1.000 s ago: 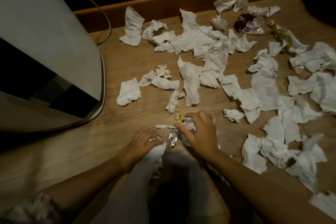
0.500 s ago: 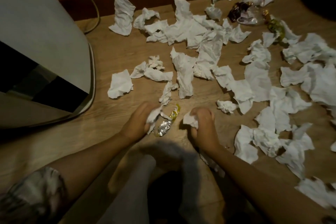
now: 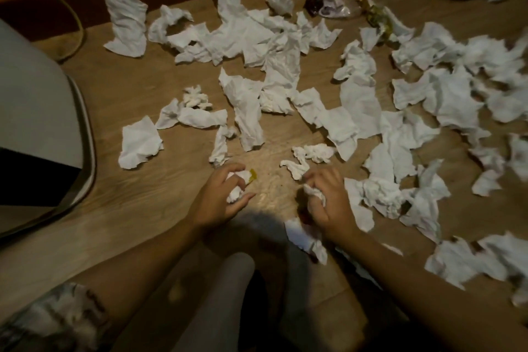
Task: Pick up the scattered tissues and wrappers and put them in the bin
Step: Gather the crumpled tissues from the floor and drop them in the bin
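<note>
A grey bin [image 3: 37,123] sits at the floor's [image 3: 128,86] left edge, a cable [image 3: 77,23] curving behind it. The left hand [image 3: 220,197] has its fingers [image 3: 228,173] curled around a white wad [image 3: 237,188], with what looks like a yellow wrapper [image 3: 253,174] poking out beside it. The right hand [image 3: 328,200] grips another wad [image 3: 313,194] in bent fingers, and a tissue [image 3: 305,237] lies under its wrist. Loose tissues [image 3: 245,106] cover the floor from the middle to the right edge, and dark and gold wrappers [image 3: 328,0] lie near the far edge.
</note>
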### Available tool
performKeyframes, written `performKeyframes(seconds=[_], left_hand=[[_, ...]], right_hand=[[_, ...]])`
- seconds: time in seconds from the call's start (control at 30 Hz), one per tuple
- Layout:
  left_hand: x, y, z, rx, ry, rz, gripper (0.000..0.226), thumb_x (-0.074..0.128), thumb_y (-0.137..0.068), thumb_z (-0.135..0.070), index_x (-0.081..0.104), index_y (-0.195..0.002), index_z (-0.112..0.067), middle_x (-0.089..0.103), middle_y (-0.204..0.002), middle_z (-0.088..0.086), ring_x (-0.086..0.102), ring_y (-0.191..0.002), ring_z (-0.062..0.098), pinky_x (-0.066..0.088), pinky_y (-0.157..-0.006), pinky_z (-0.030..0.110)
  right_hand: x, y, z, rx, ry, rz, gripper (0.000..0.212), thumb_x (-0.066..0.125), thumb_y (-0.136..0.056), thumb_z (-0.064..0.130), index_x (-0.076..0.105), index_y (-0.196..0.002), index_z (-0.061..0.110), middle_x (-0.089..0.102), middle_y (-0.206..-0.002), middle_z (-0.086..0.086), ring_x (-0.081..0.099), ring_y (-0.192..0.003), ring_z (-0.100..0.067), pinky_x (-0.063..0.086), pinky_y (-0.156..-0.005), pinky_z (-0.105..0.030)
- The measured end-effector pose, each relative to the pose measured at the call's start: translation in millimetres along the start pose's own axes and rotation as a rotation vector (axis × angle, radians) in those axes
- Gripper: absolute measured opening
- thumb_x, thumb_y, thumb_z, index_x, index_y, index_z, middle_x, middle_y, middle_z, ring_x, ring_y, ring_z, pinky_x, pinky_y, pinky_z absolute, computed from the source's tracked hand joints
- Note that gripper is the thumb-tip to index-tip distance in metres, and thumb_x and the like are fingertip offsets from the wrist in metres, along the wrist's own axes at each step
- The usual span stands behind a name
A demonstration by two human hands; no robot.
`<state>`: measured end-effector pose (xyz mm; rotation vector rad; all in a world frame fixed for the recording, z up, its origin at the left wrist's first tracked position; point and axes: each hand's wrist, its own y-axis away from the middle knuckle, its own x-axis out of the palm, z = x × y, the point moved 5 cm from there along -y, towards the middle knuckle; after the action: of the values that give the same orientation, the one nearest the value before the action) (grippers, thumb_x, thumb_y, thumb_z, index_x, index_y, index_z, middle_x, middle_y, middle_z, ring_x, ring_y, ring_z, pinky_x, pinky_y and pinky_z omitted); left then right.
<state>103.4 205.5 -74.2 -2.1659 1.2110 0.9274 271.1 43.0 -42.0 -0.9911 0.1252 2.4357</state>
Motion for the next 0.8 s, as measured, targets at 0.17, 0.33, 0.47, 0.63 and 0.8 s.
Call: performKeyframes(seconds=[0.17, 0.33, 0.47, 0.63, 0.8], left_hand=[[6.7, -3.4, -1.2, -0.005, 0.028, 0.011, 0.015, 0.063, -0.090, -0.025, 0.064, -0.099, -0.013, 0.059, -0.116, 0.009, 0.050, -0.110, 0.015, 0.039, -0.091, 0.023], [9.1, -12.5, -4.4, 0.016, 0.028, 0.030, 0.037, 0.067, -0.085, -0.004, 0.063, -0.121, -0.009, 0.063, -0.115, 0.011, 0.052, -0.110, 0.016, 0.029, -0.098, 0.005], [3.6, -22.3, -12.9, -0.023, 0.070, -0.058, 0.042, 0.068, -0.082, 0.000, 0.063, -0.122, -0.009, 0.059, -0.122, 0.014, 0.050, -0.114, 0.017, 0.028, -0.101, 0.005], [1.4, -41.7, -34.9, 0.027, 0.156, -0.097, 0.048, 0.072, -0.080, -0.001, 0.061, -0.127, -0.007, 0.047, -0.143, 0.013, 0.041, -0.133, 0.015, 0.029, -0.112, 0.017], [-10.2, -56.3, -46.3, -0.023, 0.151, -0.225, 0.056, 0.072, -0.078, 0.000, 0.056, -0.131, -0.006, 0.046, -0.143, 0.012, 0.033, -0.132, -0.003, 0.020, -0.110, 0.006]], right_hand=[[26.4, 66.4, 5.1, -0.098, 0.339, 0.270, 0.048, 0.057, -0.078, 0.063, 0.063, -0.101, 0.022, 0.044, -0.147, -0.005, 0.031, -0.141, -0.028, 0.023, -0.113, -0.054], [47.8, 88.1, -8.9, -0.229, 0.279, 0.223, 0.034, 0.063, -0.082, 0.034, 0.053, -0.110, 0.019, 0.047, -0.131, -0.007, 0.049, -0.119, -0.027, 0.045, -0.093, -0.049], [50.5, 77.3, -5.8, -0.262, 0.214, 0.152, 0.022, 0.067, -0.085, 0.024, 0.059, -0.104, 0.017, 0.060, -0.104, -0.004, 0.055, -0.094, -0.016, 0.045, -0.082, -0.031], [39.3, 35.6, -0.9, -0.056, 0.184, 0.128, 0.027, 0.061, -0.084, 0.027, 0.059, -0.109, 0.017, 0.065, -0.094, -0.003, 0.060, -0.083, -0.016, 0.049, -0.072, -0.026], [11.9, -12.4, -4.3, 0.216, 0.084, -0.059, 0.032, 0.064, -0.088, 0.015, 0.059, -0.120, 0.018, 0.053, -0.119, 0.001, 0.046, -0.104, -0.005, 0.041, -0.086, -0.012]])
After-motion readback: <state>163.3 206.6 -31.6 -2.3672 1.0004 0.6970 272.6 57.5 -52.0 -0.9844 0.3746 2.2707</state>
